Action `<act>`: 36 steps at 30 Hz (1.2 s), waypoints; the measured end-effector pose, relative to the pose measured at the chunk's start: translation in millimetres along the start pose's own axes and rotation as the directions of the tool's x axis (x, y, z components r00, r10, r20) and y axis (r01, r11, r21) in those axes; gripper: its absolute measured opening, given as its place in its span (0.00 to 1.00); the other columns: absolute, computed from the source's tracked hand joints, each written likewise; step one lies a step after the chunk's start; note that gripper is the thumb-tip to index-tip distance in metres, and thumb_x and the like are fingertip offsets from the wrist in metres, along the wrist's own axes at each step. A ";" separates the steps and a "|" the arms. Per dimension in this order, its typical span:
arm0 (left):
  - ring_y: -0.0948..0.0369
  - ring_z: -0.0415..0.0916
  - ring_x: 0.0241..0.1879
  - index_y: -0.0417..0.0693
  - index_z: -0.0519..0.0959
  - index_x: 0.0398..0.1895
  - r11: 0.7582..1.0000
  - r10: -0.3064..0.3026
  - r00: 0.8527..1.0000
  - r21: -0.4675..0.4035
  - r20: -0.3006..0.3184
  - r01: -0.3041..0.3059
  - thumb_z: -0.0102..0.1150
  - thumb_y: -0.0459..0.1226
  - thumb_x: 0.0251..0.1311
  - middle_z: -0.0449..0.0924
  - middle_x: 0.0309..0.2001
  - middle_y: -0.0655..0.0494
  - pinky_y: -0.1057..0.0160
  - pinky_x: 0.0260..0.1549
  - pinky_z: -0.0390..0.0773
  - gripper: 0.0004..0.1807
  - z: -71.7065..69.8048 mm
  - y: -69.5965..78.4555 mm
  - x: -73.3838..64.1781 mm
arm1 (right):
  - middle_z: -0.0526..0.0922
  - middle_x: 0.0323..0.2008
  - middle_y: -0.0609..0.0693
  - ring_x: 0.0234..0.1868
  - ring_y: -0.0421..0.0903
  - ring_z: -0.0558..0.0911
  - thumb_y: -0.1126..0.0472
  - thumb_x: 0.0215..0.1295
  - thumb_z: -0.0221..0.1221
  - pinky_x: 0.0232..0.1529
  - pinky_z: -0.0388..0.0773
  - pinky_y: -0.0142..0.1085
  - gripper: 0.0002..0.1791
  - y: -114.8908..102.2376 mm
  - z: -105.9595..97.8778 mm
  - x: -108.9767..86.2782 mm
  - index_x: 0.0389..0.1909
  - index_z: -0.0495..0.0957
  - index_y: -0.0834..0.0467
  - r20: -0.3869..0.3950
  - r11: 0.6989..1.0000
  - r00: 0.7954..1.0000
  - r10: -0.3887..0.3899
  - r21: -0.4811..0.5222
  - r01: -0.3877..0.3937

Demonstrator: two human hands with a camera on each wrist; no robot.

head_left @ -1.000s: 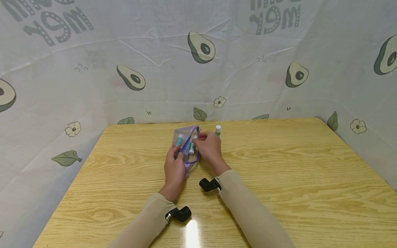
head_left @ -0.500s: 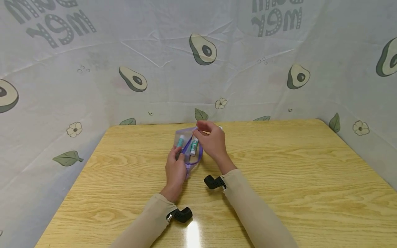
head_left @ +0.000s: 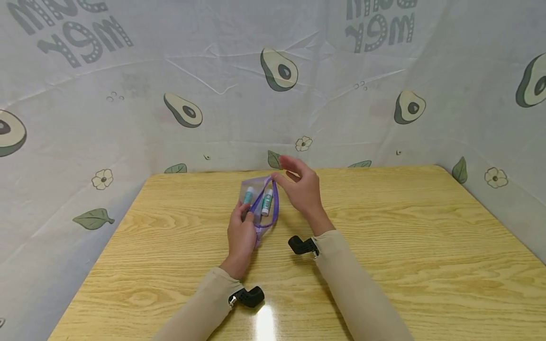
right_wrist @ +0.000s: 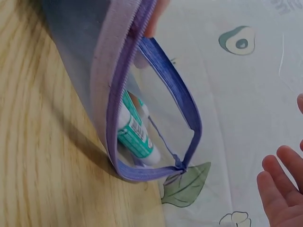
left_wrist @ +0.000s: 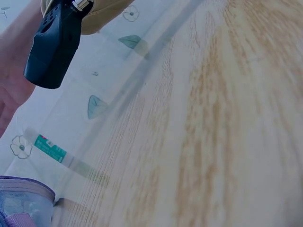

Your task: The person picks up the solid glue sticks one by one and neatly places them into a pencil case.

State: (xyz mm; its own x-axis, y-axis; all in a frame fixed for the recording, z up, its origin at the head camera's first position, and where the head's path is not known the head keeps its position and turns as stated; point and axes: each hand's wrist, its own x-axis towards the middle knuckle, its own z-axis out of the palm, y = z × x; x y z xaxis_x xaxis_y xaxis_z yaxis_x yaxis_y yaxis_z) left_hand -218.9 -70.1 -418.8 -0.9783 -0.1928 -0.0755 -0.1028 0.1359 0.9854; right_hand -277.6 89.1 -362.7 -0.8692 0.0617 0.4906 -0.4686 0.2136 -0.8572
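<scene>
My left hand [head_left: 242,238] grips the side of a purple-edged mesh zipper pouch [head_left: 276,215], thumb in front. The pouch's mouth gapes toward the right. Inside it lie green-and-white glue sticks: one glue stick [head_left: 267,202] shows in the opening, another glue stick [head_left: 248,195] through the mesh. My right hand [head_left: 304,189] is raised by the pouch's top corner, fingers spread from the thumb and holding nothing; the right wrist view shows its fingers [right_wrist: 284,179] apart from the pouch. One more glue stick [left_wrist: 50,149] stands on the table in the left wrist view, hidden behind my right hand in the head view.
The wooden table [head_left: 405,246] extends widely on both sides of the hands. Behind it hangs a pale curtain [head_left: 239,113] printed with avocados, leaves and flowers. A black wrist camera [head_left: 250,297] juts from the left sleeve, and another black camera [head_left: 302,245] from the right.
My right hand has let go of a glue stick, which now lies in the pouch, and has drawn back up and right with fingers opening. My left hand keeps its grip on the pouch.
</scene>
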 end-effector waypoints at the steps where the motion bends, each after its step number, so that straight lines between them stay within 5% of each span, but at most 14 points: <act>1: 0.53 0.46 0.78 0.49 0.68 0.69 1.000 0.005 1.000 0.000 0.000 -0.005 0.41 0.41 0.73 0.50 0.79 0.58 0.47 0.73 0.55 0.24 -0.2 0.0 -0.2 | 0.80 0.61 0.57 0.61 0.54 0.78 0.59 0.61 0.68 0.64 0.74 0.49 0.29 0.1 -1.1 0.6 0.63 0.74 0.57 -0.004 1.000 1.000 -0.003 0.006 0.003; 3: 0.53 0.48 0.77 0.50 0.68 0.69 1.000 0.002 1.000 -0.002 -0.001 -0.002 0.41 0.41 0.74 0.50 0.79 0.59 0.46 0.70 0.62 0.23 -0.2 -0.1 -0.5 | 0.79 0.61 0.60 0.62 0.57 0.78 0.62 0.61 0.68 0.64 0.73 0.53 0.31 -2.1 -3.3 1.3 0.65 0.72 0.59 -0.012 1.000 1.000 -0.009 0.010 0.009; 6: 0.53 0.54 0.75 0.51 0.68 0.69 1.000 -0.001 1.000 -0.004 -0.002 0.001 0.41 0.41 0.74 0.50 0.79 0.61 0.51 0.45 0.82 0.23 0.1 -0.6 -0.9 | 0.78 0.61 0.63 0.62 0.60 0.77 0.64 0.62 0.66 0.64 0.72 0.55 0.31 -16.8 -7.7 -1.7 0.67 0.70 0.61 -0.019 1.000 1.000 -0.018 0.002 0.018; 10: 0.53 0.57 0.72 0.51 0.69 0.69 1.000 -0.004 1.000 -0.006 -0.008 0.004 0.42 0.41 0.73 0.51 0.79 0.63 0.59 0.23 0.79 0.23 0.1 -0.8 -1.3 | 0.77 0.61 0.65 0.62 0.61 0.77 0.66 0.63 0.65 0.63 0.72 0.55 0.31 -30.5 -12.2 -4.1 0.67 0.70 0.63 -0.028 1.000 0.999 -0.021 -0.013 0.021; 16: 0.54 0.58 0.71 0.51 0.69 0.69 1.000 -0.007 1.000 -0.020 -0.005 0.007 0.42 0.41 0.73 0.50 0.79 0.63 0.59 0.19 0.77 0.23 0.0 -0.2 -1.6 | 0.77 0.63 0.60 0.64 0.57 0.76 0.62 0.61 0.67 0.66 0.70 0.53 0.34 -3.6 -18.9 4.9 0.68 0.69 0.59 -0.057 1.000 0.998 -0.024 0.016 0.025; 21: 0.54 0.53 0.75 0.50 0.68 0.69 1.000 0.002 1.000 -0.009 -0.006 -0.002 0.41 0.41 0.74 0.51 0.79 0.62 0.49 0.46 0.80 0.23 -0.1 -0.3 -1.4 | 0.78 0.63 0.54 0.65 0.52 0.75 0.57 0.60 0.69 0.67 0.70 0.47 0.34 1.0 -24.7 7.9 0.68 0.71 0.53 -0.097 1.000 0.995 -0.012 0.010 0.013; 23: 0.54 0.54 0.74 0.50 0.68 0.69 1.000 0.000 1.000 -0.007 -0.007 -0.001 0.41 0.41 0.74 0.51 0.79 0.62 0.51 0.45 0.80 0.23 -0.1 -0.6 -1.3 | 0.78 0.63 0.53 0.65 0.51 0.75 0.56 0.59 0.69 0.68 0.70 0.46 0.34 1.4 -26.9 8.0 0.67 0.71 0.52 -0.113 1.000 0.994 -0.003 0.006 0.004; 28: 0.53 0.59 0.71 0.51 0.69 0.69 1.000 -0.009 1.000 -0.028 -0.001 0.008 0.41 0.41 0.74 0.51 0.79 0.63 0.60 0.19 0.77 0.23 -0.4 -1.7 -1.5 | 0.78 0.63 0.50 0.66 0.47 0.74 0.53 0.59 0.70 0.68 0.69 0.45 0.33 3.9 -31.6 7.7 0.66 0.73 0.49 -0.142 1.000 0.990 0.008 -0.025 -0.011; 36: 0.54 0.57 0.73 0.51 0.70 0.68 1.000 0.000 1.000 -0.021 -0.009 0.000 0.42 0.41 0.73 0.52 0.78 0.62 0.60 0.30 0.78 0.22 0.6 -2.5 -0.8 | 0.79 0.62 0.49 0.65 0.46 0.75 0.53 0.59 0.70 0.68 0.70 0.46 0.32 10.3 -38.0 8.6 0.65 0.73 0.48 -0.175 0.998 0.984 0.026 -0.048 -0.035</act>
State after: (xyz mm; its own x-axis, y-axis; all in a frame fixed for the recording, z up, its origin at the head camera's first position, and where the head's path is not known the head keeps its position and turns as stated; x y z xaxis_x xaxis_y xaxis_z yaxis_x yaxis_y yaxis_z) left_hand -218.0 -69.6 -421.4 -0.9767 -0.2015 -0.0739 -0.0986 0.1155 0.9884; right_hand -283.9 128.8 -361.4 -0.8399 0.2371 0.4881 -0.4301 0.2576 -0.8652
